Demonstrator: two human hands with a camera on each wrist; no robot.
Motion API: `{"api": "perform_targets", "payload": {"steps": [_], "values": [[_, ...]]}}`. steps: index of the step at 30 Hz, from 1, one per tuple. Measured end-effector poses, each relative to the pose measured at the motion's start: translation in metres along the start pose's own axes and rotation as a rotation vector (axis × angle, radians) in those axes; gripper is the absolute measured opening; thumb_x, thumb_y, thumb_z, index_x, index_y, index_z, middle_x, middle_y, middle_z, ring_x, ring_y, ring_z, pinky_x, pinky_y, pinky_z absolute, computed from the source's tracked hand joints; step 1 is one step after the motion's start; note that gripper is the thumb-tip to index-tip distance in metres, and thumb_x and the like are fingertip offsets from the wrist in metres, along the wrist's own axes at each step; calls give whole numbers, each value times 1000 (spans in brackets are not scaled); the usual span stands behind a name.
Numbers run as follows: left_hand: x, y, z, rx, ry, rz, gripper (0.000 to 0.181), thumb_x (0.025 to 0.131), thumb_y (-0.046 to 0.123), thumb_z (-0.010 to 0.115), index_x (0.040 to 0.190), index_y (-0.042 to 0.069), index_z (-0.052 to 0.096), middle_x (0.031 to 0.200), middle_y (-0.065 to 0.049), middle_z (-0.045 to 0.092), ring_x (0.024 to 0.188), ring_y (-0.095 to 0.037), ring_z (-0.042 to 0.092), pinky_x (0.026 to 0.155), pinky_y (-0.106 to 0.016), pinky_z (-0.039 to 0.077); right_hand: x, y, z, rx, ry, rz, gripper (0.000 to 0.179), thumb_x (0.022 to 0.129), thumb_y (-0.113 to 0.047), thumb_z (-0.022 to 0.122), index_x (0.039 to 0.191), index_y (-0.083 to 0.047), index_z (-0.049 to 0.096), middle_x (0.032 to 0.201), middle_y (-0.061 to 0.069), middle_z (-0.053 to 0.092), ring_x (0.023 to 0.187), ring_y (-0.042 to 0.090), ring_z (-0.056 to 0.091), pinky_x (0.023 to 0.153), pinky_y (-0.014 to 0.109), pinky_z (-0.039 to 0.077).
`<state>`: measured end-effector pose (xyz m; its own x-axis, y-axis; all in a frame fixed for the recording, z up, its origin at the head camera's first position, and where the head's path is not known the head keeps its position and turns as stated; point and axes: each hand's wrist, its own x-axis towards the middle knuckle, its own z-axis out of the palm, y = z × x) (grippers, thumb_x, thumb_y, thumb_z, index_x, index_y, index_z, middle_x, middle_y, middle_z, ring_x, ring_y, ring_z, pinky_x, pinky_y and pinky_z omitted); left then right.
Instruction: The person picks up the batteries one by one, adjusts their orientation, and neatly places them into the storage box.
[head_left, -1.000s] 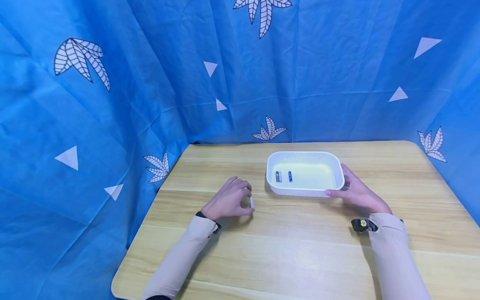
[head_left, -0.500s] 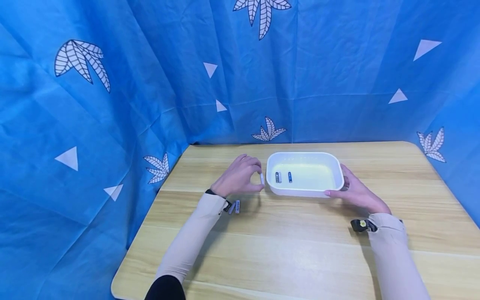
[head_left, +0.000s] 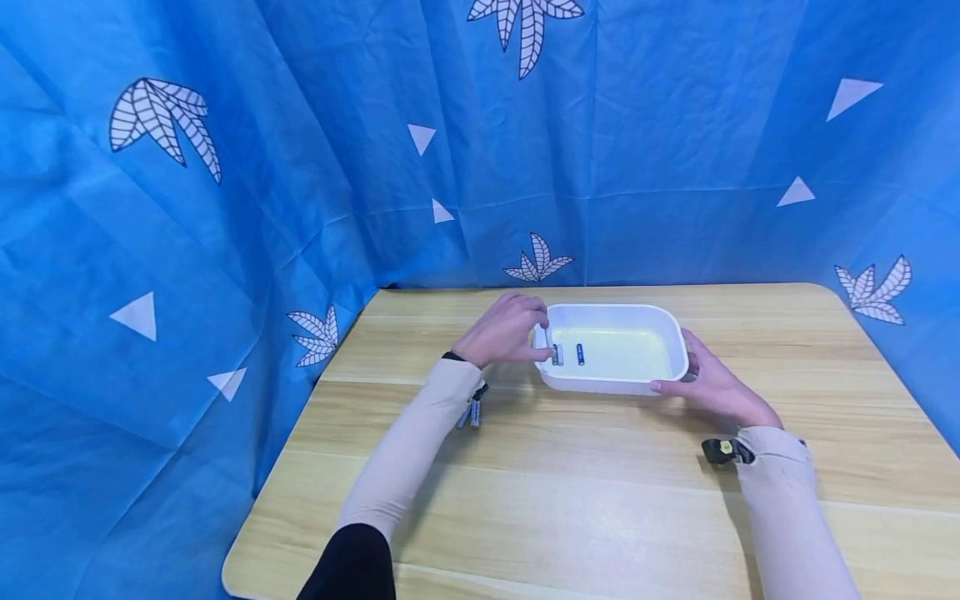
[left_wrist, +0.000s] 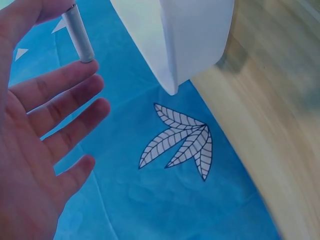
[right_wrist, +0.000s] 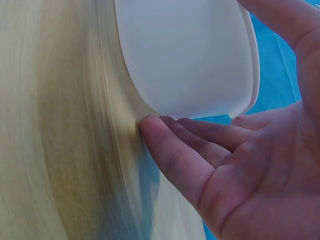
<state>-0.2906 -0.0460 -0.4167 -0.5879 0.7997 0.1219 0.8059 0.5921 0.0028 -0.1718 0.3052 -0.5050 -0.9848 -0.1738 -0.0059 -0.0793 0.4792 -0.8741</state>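
Observation:
My left hand (head_left: pixel 502 331) is over the left end of a white plastic tub (head_left: pixel 600 386). Between its thumb and index fingertip it pinches a slim white battery (left_wrist: pixel 78 35) by the ends, and the other fingers spread apart in the left wrist view. Inside the tub, a dark blue battery (head_left: pixel 581 354) lies near the left side, with a grey pair of batteries (head_left: pixel 557 355) to its left. My right hand (head_left: pixel 716 383) holds the tub's right end, thumb at the front and fingers around the end wall (right_wrist: pixel 190 60).
A few more batteries (head_left: pixel 476 415) lie on the wooden table (head_left: pixel 570 500), partly hidden under the left wrist. A blue patterned curtain (head_left: pixel 675 150) hangs behind the table and along its left side.
My left hand has carried the battery up and to the right, from the table to the tub's left rim, uncovering batteries on the table. The right hand and tub have stayed put.

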Motion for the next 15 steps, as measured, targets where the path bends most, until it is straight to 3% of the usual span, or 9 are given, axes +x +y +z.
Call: {"api": "perform_targets", "payload": {"steps": [15], "values": [[24,-1,17,-41,-69,-39,44,90,52,73,115,16,77,134,-3,67,132,-23,56,125,-45,34,2,1,1,15,-3,6,118,86,-30,84,168,-20,0,162,31,33,144,51,40,116,70,33]]}}
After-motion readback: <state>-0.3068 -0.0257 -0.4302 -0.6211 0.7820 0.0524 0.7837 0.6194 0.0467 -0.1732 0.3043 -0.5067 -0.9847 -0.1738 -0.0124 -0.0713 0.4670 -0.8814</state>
